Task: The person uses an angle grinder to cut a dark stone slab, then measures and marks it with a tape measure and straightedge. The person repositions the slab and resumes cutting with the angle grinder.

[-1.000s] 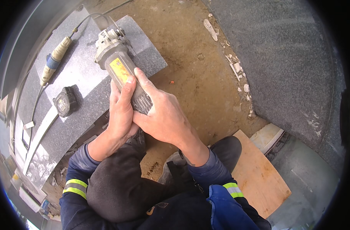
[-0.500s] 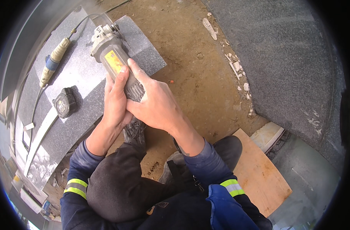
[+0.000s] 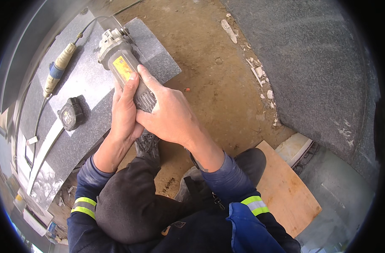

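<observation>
Both my hands are wrapped round the grey body of a dusty angle grinder (image 3: 121,67) with a yellow label. My left hand (image 3: 126,107) closes on its left side, thumb lying along the body. From the right, my right hand (image 3: 169,107) grips the rear part, its index finger stretched forward along the casing. The grinder's head and disc edge point away from me, over the far part of a grey speckled stone slab (image 3: 154,50). Where the disc meets the slab, if it does, I cannot make out.
Left on the slab lie a black tape measure (image 3: 71,114) with its blade pulled out and a cream-and-blue cable connector (image 3: 59,69). A large dark stone slab (image 3: 310,71) stands at right. Stone chips (image 3: 260,74) litter the dirt floor; a wooden board (image 3: 285,189) lies near my right knee.
The grinder and both hands have shifted very slightly to the left. My grip looks the same.
</observation>
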`<action>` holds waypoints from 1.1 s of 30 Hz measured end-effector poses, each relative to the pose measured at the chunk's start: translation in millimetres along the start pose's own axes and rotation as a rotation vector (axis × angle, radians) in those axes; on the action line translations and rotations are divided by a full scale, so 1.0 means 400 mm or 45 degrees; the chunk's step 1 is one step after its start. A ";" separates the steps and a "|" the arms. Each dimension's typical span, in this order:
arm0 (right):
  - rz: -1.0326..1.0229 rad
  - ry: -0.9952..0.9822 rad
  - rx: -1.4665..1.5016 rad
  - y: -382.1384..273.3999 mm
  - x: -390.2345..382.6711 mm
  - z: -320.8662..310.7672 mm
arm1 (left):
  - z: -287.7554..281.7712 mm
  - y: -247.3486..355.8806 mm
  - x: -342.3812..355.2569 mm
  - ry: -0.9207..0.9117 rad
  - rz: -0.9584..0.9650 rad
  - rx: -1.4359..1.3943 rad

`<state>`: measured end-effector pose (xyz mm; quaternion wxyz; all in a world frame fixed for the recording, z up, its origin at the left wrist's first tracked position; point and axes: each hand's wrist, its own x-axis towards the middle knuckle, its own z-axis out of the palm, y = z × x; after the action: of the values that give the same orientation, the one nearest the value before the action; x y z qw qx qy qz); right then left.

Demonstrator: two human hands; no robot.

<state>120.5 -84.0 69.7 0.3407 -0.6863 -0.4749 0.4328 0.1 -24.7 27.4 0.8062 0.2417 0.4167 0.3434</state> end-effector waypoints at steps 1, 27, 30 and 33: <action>0.022 -0.035 0.029 -0.008 -0.014 -0.009 | -0.009 -0.005 -0.012 -0.038 -0.012 0.029; -0.020 -0.021 0.056 0.019 0.009 0.004 | -0.013 -0.008 0.006 -0.020 -0.002 0.063; -0.050 0.046 -0.003 0.028 0.023 0.017 | -0.028 -0.007 0.027 -0.025 -0.014 0.030; -0.004 0.012 -0.001 0.010 0.034 0.010 | -0.042 -0.003 0.042 -0.008 -0.037 -0.029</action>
<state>120.5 -72.2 61.0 0.3433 -0.6877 -0.4746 0.4289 -6.6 -11.0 9.0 0.8152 0.2275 0.4137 0.3354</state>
